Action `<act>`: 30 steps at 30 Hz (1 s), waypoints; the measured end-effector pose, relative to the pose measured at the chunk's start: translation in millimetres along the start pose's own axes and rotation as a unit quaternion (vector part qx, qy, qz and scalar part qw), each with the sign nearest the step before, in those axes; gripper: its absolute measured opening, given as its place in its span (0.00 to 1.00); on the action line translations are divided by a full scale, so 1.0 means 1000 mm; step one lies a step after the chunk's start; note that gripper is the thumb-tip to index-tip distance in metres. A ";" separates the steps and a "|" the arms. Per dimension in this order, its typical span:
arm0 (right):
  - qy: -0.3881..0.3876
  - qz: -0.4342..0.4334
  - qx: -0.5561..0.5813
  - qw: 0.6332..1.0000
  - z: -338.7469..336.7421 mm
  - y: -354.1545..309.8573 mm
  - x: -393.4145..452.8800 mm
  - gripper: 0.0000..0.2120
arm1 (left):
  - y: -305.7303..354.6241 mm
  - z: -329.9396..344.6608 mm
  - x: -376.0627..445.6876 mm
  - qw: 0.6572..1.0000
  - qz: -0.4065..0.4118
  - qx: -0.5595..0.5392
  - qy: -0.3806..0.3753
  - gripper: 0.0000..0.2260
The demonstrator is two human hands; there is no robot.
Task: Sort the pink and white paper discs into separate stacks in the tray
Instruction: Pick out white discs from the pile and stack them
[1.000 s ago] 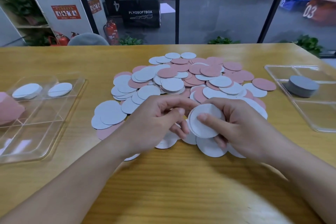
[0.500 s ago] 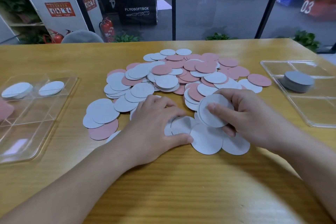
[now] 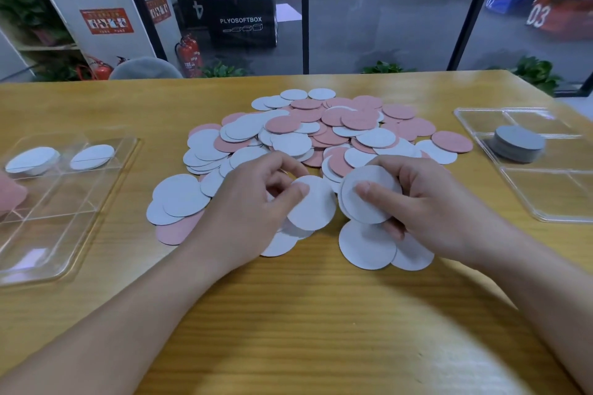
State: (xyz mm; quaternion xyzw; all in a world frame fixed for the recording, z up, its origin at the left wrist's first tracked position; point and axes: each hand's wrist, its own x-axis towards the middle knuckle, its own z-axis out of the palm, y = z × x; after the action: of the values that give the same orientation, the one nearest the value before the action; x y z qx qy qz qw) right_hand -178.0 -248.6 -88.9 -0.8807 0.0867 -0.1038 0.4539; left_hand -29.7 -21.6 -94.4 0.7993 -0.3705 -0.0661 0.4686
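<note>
A loose pile of pink and white paper discs (image 3: 324, 128) covers the middle of the wooden table. My left hand (image 3: 253, 205) pinches one white disc (image 3: 313, 205) between thumb and fingers, lifted off the near edge of the pile. My right hand (image 3: 426, 202) grips a small stack of white discs (image 3: 369, 196), thumb on top. A clear tray (image 3: 545, 199) on the right holds a stack of white discs (image 3: 516, 143) in a back compartment. Another clear tray (image 3: 54, 221) on the left holds two white stacks (image 3: 61, 159).
The table's far edge runs just behind the pile, with a glass wall beyond it. Something pink (image 3: 9, 196) shows at the left frame edge beside the left tray. Bare wood lies between my forearms and the near edge.
My left hand went from pressing flat on the discs to lifting one white disc in a pinch. My right hand kept its white stack nearly in place.
</note>
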 end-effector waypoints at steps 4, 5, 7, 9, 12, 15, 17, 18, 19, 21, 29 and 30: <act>-0.006 -0.003 0.033 0.999 -0.002 0.001 -0.001 0.12 | 0.000 -0.001 0.001 0.997 -0.012 -0.070 -0.038 0.01; -0.010 -0.003 0.030 1.000 -0.002 0.000 -0.001 0.12 | 0.000 0.000 0.000 0.995 -0.006 -0.080 -0.055 0.01; -0.025 -0.005 0.024 0.999 -0.001 -0.001 -0.001 0.11 | 0.003 0.003 -0.003 0.992 0.009 -0.092 -0.081 0.04; -0.049 -0.009 0.022 0.999 -0.001 -0.004 -0.003 0.08 | 0.005 0.007 -0.006 0.988 0.017 -0.112 -0.105 0.08; -0.071 -0.022 0.010 0.997 -0.001 -0.004 -0.004 0.05 | 0.012 0.014 -0.011 0.980 0.030 -0.153 -0.123 0.17; -0.033 -0.024 0.000 0.999 -0.003 0.000 -0.002 0.09 | 0.012 0.018 -0.011 0.981 0.011 -0.176 -0.086 0.21; -0.002 -0.017 0.011 1.000 -0.006 0.002 0.000 0.10 | 0.009 0.020 -0.012 0.993 0.009 -0.111 -0.036 0.17; 0.009 -0.011 0.017 1.000 -0.007 0.003 0.001 0.09 | 0.007 0.022 -0.013 0.998 0.020 -0.051 -0.016 0.13; 0.017 -0.004 0.023 1.000 -0.008 0.004 0.001 0.09 | 0.007 0.024 -0.014 0.999 0.036 0.012 -0.005 0.08; 0.033 0.009 0.030 0.999 -0.007 0.006 0.003 0.10 | 0.009 0.032 -0.016 0.990 0.064 0.120 -0.021 0.07; 0.068 0.027 0.050 0.996 -0.003 0.009 0.005 0.10 | 0.020 0.050 -0.025 0.963 0.080 0.239 -0.097 0.23; 0.066 0.025 0.049 0.996 -0.002 0.009 0.005 0.10 | 0.019 0.050 -0.025 0.966 0.082 0.226 -0.094 0.22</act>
State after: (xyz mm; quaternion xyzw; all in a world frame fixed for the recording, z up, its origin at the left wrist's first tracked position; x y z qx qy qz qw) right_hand -174.5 -256.8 -94.3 -0.8460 0.1334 -0.1541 0.4927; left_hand -80.9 -45.8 -113.1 0.8415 -0.4823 -0.0170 0.2426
